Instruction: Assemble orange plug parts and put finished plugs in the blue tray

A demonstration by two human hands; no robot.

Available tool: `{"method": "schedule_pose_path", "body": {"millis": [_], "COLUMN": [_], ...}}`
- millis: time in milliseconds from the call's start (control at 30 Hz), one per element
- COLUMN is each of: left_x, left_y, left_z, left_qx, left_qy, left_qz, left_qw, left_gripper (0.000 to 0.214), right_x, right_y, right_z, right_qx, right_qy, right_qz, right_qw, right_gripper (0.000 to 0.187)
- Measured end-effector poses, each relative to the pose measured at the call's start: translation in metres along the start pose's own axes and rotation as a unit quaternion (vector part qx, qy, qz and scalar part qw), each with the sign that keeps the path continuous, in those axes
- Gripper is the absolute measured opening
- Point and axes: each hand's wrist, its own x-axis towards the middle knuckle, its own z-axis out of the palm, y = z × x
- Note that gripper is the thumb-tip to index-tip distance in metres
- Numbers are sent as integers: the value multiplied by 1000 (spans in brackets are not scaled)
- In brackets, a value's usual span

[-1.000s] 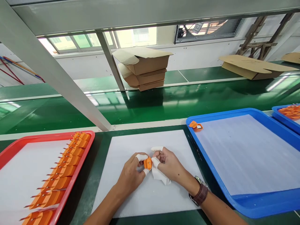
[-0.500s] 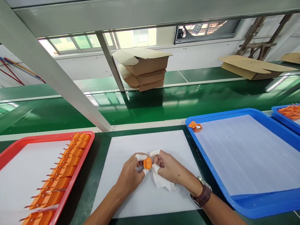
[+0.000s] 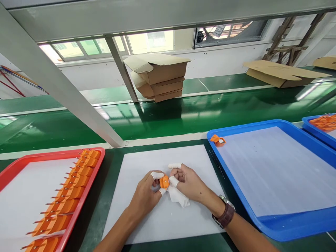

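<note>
The right hand [image 3: 187, 182] has opened a little since half a second ago; its capped forefinger [image 3: 174, 165], then curled down near the orange part [image 3: 165, 181], now sticks out level above it, as it did a second ago; the capped thumb [image 3: 173, 181] sits against the part's right side again; the white cloth [image 3: 178, 196] under that hand, which hung lower and further right half a second ago, is drawn back in beneath the palm; the watch [image 3: 224, 216] has moved slightly up and left; the whole view has shifted a touch, so trays and boxes stand a little higher and further left.
</note>
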Motion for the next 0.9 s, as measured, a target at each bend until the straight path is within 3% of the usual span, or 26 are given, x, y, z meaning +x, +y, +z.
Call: {"method": "schedule_pose_path", "body": {"millis": [167, 433, 567, 667, 800, 900], "left_x": [1, 2, 2, 1, 0, 0], "left_y": [1, 3, 3, 2, 1, 2], "left_z": [-1, -2, -1, 0, 1, 1], "left_qx": [5, 1, 0, -7, -15, -12], "left_qy": [8, 6, 6, 8, 4, -5], "left_qz": [4, -3, -11, -18, -29, -49], "left_qw": [1000, 1000, 1000, 1000, 999, 999], "left_gripper": [25, 25, 22, 22, 24, 23], "right_x": [-6, -6, -3, 0, -1, -3], "right_y": [-4, -9, -8, -8, -9, -9], "right_z": [-6, -5, -5, -5, -2, -2], "right_qx": [-96, -88, -129, -91, -40, -90], "right_qy": [-60, -47, 16, 60, 8, -18], "right_qz": [5, -21, -20, -19, -19, -27], "right_qw": [994, 995, 991, 994, 999, 995], "right_gripper": [15, 16, 12, 12, 16, 10]}}
